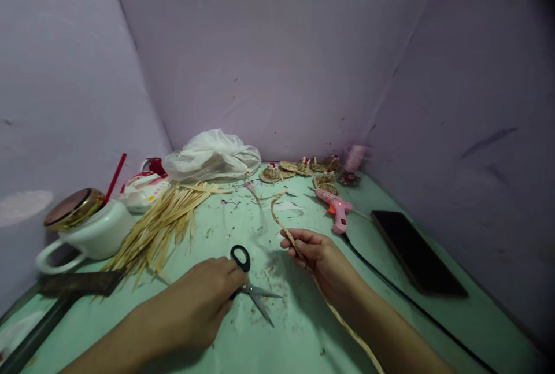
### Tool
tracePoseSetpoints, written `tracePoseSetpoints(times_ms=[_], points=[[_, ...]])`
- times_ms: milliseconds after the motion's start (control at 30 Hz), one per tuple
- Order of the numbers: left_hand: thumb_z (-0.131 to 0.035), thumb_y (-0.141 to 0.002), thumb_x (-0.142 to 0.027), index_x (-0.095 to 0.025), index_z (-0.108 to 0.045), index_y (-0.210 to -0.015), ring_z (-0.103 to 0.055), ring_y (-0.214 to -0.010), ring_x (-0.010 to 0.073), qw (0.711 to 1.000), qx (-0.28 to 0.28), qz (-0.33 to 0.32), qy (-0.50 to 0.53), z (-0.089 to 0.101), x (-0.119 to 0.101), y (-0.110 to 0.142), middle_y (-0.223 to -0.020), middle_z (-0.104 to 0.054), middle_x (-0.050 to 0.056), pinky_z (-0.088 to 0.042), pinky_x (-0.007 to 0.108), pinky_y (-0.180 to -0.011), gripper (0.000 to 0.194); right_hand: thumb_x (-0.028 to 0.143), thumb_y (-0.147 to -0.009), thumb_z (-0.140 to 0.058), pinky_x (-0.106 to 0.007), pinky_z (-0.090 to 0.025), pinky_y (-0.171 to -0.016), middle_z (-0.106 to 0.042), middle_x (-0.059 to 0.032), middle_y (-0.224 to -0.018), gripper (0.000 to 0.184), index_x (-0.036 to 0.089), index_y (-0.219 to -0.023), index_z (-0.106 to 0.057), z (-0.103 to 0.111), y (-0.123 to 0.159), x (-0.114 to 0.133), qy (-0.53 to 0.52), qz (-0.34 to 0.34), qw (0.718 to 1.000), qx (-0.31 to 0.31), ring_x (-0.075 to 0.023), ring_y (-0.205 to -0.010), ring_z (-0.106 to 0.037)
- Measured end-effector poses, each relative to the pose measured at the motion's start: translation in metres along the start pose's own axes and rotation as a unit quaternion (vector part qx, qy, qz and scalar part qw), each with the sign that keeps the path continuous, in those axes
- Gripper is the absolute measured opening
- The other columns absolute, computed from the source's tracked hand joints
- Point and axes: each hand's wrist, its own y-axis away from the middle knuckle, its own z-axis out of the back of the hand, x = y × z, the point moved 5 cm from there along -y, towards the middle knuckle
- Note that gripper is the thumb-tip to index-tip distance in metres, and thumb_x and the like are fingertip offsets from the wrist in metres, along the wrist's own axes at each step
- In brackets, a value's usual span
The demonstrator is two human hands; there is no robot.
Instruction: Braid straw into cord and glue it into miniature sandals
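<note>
My left hand [212, 299] is closed over one loop of a pair of scissors [260, 293], its fingertips partly hidden. The other black loop stands free above my knuckles, and the blades are spread, pointing right, low over the table. My right hand [323, 255] pinches a thin braided straw cord [280, 218] between thumb and fingers. One end of the cord curves up past the fingertips, while the rest trails down along my forearm and out at the bottom of the view.
A pink glue gun [336, 206] with a black cable lies right of centre, near a dark phone [416, 252]. Small woven straw hats [271, 173] sit at the back. Left are straw strips [169, 223], a white cup [99, 232], a hammer [65, 299] and a plastic bag [214, 154].
</note>
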Motion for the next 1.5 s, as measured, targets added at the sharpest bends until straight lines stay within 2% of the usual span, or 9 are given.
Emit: tracePoseSetpoints(times_ms=[167, 367, 667, 800, 933, 1067, 1233, 1333, 1500], points=[[-0.050, -0.062, -0.006, -0.019, -0.056, -0.077, -0.043, -0.107, 0.0265, 0.998, 0.002, -0.034, -0.050, 0.004, 0.005, -0.007, -0.110, -0.052, 0.008, -0.034, 0.040, -0.089, 0.021, 0.016, -0.052, -0.069, -0.017, -0.032, -0.046, -0.067, -0.0049, -0.069, 0.023, 0.012, -0.074, -0.070, -0.001, 0.001, -0.001, -0.002, 0.000, 1.000, -0.001, -0.0072, -0.052, -0.050], [-0.049, -0.057, -0.003, -0.018, -0.050, -0.067, -0.047, -0.084, 0.0205, 0.996, 0.026, -0.066, -0.046, 0.006, 0.010, -0.014, -0.081, -0.056, 0.003, -0.035, 0.036, -0.078, 0.018, 0.019, -0.051, -0.072, -0.017, -0.035, -0.047, -0.067, -0.0042, -0.067, 0.027, 0.012, -0.076, -0.067, -0.003, 0.004, 0.001, 0.009, -0.005, 1.000, -0.011, -0.0071, -0.051, -0.050], [-0.057, -0.068, -0.023, -0.019, -0.047, -0.080, -0.048, -0.065, 0.0124, 0.978, -0.124, 0.028, 0.166, 0.013, 0.029, -0.007, -0.071, -0.053, -0.002, -0.040, 0.024, -0.063, 0.016, 0.021, -0.048, -0.077, -0.017, -0.032, -0.042, -0.065, -0.0035, -0.061, 0.025, 0.012, -0.069, -0.066, -0.003, 0.008, 0.004, 0.017, -0.009, 0.999, -0.028, -0.0073, -0.047, -0.050], [-0.056, -0.068, -0.025, -0.018, -0.045, -0.113, -0.052, -0.072, 0.0168, 0.984, -0.143, -0.011, 0.104, 0.008, 0.017, -0.008, -0.081, -0.057, 0.002, -0.042, 0.029, -0.068, 0.047, 0.022, -0.049, -0.078, -0.016, -0.033, -0.046, -0.066, -0.0025, -0.063, 0.028, 0.012, -0.074, -0.070, -0.008, 0.012, 0.005, 0.021, -0.019, 1.000, 0.015, -0.0063, -0.050, -0.051], [-0.049, -0.066, -0.017, -0.016, -0.049, -0.111, -0.052, -0.086, 0.0239, 0.983, -0.174, -0.056, 0.016, 0.006, 0.008, -0.010, -0.091, -0.059, 0.009, -0.040, 0.038, -0.078, 0.046, 0.022, -0.049, -0.078, -0.017, -0.034, -0.049, -0.064, 0.0006, -0.059, 0.029, 0.014, -0.077, -0.073, -0.013, 0.016, 0.003, 0.025, -0.030, 0.998, 0.053, -0.0049, -0.048, -0.046], [-0.049, -0.064, -0.013, -0.014, -0.049, -0.113, -0.053, -0.092, 0.0259, 0.980, -0.185, -0.069, -0.036, 0.001, 0.009, -0.010, -0.099, -0.060, 0.012, -0.038, 0.041, -0.083, 0.049, 0.018, -0.048, -0.077, -0.021, -0.040, -0.063, -0.069, -0.0031, -0.076, 0.035, 0.016, -0.083, -0.073, -0.020, 0.020, 0.002, 0.013, -0.049, 0.992, 0.114, -0.0111, -0.066, -0.056], [-0.053, -0.071, -0.019, -0.019, -0.051, -0.110, -0.057, -0.084, 0.0217, 0.977, -0.203, 0.004, 0.059, -0.004, 0.020, -0.011, -0.095, -0.064, 0.008, -0.042, 0.036, -0.078, 0.039, 0.012, -0.052, -0.072, -0.025, -0.040, -0.075, -0.069, -0.0034, -0.085, 0.039, 0.018, -0.090, -0.072, -0.027, 0.024, 0.005, 0.032, -0.022, 0.982, 0.185, -0.0162, -0.084, -0.059], [-0.059, -0.070, -0.024, -0.019, -0.053, -0.101, -0.059, -0.081, 0.0185, 0.931, -0.236, 0.105, 0.257, -0.005, 0.028, -0.013, -0.088, -0.064, 0.005, -0.045, 0.031, -0.076, 0.032, 0.010, -0.052, -0.071, -0.024, -0.041, -0.066, -0.068, -0.0010, -0.072, 0.032, 0.017, -0.082, -0.073, -0.028, 0.024, -0.003, 0.042, -0.041, 0.982, 0.179, -0.0115, -0.065, -0.058], [-0.071, -0.059, -0.027, -0.016, -0.050, -0.095, -0.057, -0.063, 0.0134, 0.758, -0.293, 0.187, 0.551, -0.019, 0.033, -0.017, -0.075, -0.062, 0.002, -0.044, 0.022, -0.054, 0.044, 0.006, -0.040, -0.074, -0.022, -0.038, -0.050, -0.064, 0.0012, -0.057, 0.032, 0.015, -0.071, -0.072, -0.029, 0.023, -0.026, 0.034, -0.087, 0.989, 0.118, -0.0077, -0.047, -0.053]])
